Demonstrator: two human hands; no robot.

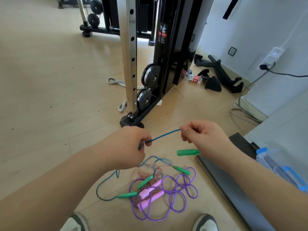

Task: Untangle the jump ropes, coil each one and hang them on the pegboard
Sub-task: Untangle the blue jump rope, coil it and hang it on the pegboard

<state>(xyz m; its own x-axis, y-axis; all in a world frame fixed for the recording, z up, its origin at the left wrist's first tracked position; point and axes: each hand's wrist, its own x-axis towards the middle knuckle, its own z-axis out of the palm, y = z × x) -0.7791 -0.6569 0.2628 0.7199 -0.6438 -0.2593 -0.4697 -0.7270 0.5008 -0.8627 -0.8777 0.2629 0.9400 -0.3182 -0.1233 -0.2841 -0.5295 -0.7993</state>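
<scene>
Ahead of me a steel cable machine (131,64) stands on the pale wood floor (41,80), a plastic bottle (193,77) (lying on its side) and black handles (220,72) behind it by the wall (250,30).

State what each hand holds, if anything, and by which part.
Both hold the blue jump rope by its cord, not a handle: the left hand pinches one spot, the right hand another, a short stretch spanning between them.
</scene>
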